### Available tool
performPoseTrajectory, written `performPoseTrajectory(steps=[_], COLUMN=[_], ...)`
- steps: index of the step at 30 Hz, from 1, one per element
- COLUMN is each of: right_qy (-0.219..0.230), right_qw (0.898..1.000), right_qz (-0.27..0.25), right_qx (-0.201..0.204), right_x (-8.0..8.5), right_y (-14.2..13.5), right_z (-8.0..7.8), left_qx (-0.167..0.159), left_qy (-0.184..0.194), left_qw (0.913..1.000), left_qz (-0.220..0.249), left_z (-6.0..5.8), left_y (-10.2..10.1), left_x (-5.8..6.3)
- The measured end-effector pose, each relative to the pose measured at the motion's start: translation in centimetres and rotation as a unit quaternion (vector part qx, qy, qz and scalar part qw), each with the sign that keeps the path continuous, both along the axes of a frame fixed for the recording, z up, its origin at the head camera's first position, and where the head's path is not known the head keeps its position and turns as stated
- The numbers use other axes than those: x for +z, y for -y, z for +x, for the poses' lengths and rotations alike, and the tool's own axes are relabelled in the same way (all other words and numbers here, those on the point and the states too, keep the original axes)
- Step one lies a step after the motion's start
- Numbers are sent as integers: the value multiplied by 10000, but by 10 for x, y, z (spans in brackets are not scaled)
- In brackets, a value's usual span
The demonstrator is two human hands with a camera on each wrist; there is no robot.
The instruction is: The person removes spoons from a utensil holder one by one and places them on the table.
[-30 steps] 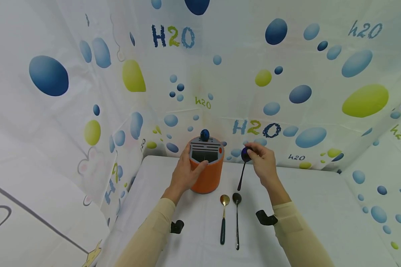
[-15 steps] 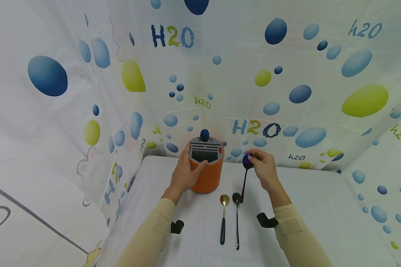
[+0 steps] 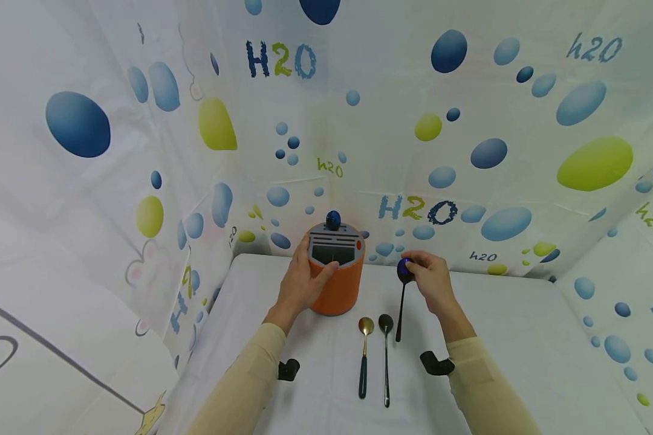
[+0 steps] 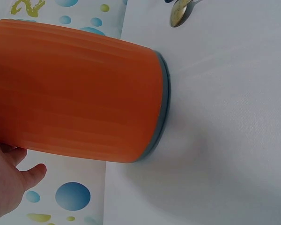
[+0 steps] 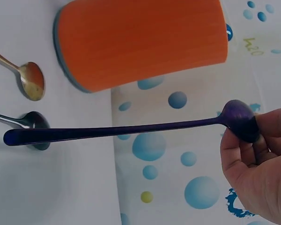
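Observation:
An orange cylindrical container (image 3: 341, 290) with a grey slotted, slanted top stands near the back of the table. My left hand (image 3: 305, 281) grips its left side, thumb across the front of the top edge. A shiny dark blue rounded piece (image 3: 333, 220) sticks up from the top. Right of the container, my right hand (image 3: 431, 277) pinches a long-handled purple-blue spoon (image 5: 154, 126) by its bowl, the handle hanging down. On the table before it lie a dark metal spoon (image 3: 386, 356) and a gold spoon (image 3: 363, 356) with a dark green handle, side by side.
White cloth covers the table (image 3: 500, 362). A hanging sheet (image 3: 381, 145) printed with blue and green dots rises behind the table's back edge. Similar sheets stand at the left and right sides.
My right hand has moved down a little with the purple-blue spoon, whose handle now hangs nearly straight, lower and farther right. My left hand and the container have stayed put.

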State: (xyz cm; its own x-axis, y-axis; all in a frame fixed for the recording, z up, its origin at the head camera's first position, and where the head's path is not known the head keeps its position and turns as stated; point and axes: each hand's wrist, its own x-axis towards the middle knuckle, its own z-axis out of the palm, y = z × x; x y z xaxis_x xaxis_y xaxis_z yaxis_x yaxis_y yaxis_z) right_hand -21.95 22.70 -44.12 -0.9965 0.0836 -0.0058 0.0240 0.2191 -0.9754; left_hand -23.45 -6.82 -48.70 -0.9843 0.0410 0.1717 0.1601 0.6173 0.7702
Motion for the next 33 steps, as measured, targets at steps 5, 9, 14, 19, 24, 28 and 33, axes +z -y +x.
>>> performPoseTrajectory(steps=[5,9,14,19,24,28,33], right_qy=[168,217,226,312,386,451,493], right_qw=[9998,9997,9997,9995,9992,9989,9987], right_qz=[-20,-40,-3,74,126,111,89], right_qx=[52,61,53,24,-18,-47,6], right_x=[-7,-8,-9,-10,-14,-15,-18], right_y=[-4,-5,-5,-7,-9,-9,-10], right_z=[2,2,3,6,8,8,10], left_qx=[-13,4,23,-3,-28,-31,-29], left_qy=[-24,2,16,3,-12,-47,-36], left_qw=[10000,10000,10000,10000,10000,9999,10000], left_qz=[12,20,27,41,61,94,43], left_z=[-1,-1,-2,-2,-2,-2,-2], left_y=[0,0,1,1,1,1,0], left_x=[-1,-2,-2,-2,-1,-1,-3])
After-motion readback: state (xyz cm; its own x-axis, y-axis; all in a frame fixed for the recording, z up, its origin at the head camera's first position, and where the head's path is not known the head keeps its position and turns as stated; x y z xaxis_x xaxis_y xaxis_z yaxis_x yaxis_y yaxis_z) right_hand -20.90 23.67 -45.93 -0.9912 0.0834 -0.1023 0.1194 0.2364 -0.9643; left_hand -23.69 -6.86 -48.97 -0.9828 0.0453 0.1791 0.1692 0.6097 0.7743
